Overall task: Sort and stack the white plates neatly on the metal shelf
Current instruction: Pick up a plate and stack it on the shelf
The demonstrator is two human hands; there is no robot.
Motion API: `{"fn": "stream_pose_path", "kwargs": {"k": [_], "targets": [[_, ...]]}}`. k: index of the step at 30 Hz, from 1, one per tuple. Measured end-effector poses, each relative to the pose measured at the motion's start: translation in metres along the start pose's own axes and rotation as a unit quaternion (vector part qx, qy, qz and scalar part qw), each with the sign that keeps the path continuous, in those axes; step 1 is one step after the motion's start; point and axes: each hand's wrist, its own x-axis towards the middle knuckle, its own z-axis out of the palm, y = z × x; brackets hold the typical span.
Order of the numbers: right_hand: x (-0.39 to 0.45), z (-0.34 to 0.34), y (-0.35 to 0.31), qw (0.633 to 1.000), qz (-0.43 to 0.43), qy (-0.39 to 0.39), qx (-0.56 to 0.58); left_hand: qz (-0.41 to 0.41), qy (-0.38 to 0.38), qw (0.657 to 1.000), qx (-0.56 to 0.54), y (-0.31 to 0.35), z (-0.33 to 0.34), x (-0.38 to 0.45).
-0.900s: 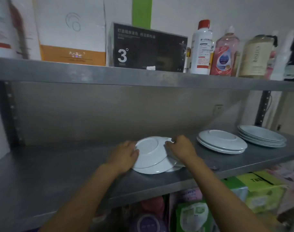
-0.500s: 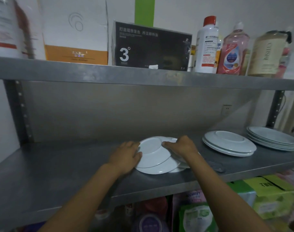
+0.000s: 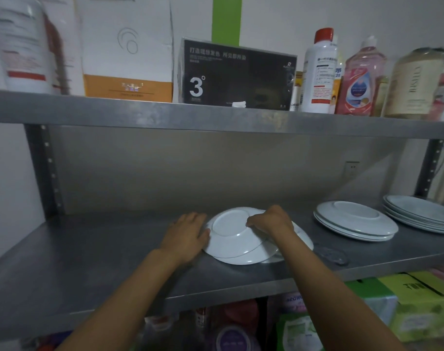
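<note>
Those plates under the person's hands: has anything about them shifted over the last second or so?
Hardly. The right hand has slid a little further over the upturned top plate, fingers curled on its base. The left hand still presses flat against the pile's left rim. The pile remains uneven; the two stacks to the right are untouched.

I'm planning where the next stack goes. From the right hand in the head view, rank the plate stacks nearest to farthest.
From the right hand:
1. Messy stack, under the hand.
2. Middle stack, to its right.
3. Far stack, at the shelf's right end.
</note>
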Motion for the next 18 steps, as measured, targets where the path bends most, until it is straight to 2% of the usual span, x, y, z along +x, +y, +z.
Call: {"fn": "stream_pose_path", "kwargs": {"k": [5,9,14,18], "targets": [[0.004,-0.001,-0.008,0.992,0.039,-0.028,0.113,-0.012,0.013,1.000,0.006,-0.005,-0.006,-0.003],[0.002,-0.002,-0.020,0.984,0.028,-0.057,0.169,-0.026,0.022,0.999,0.007,-0.011,-0.011,-0.007],[-0.009,0.000,-0.038,0.975,-0.017,-0.107,0.195,-0.044,0.045,0.998,-0.018,-0.023,-0.019,-0.015],[-0.029,0.003,-0.059,0.958,-0.126,-0.132,0.221,-0.066,0.094,0.993,-0.041,-0.038,-0.030,-0.023]]}}
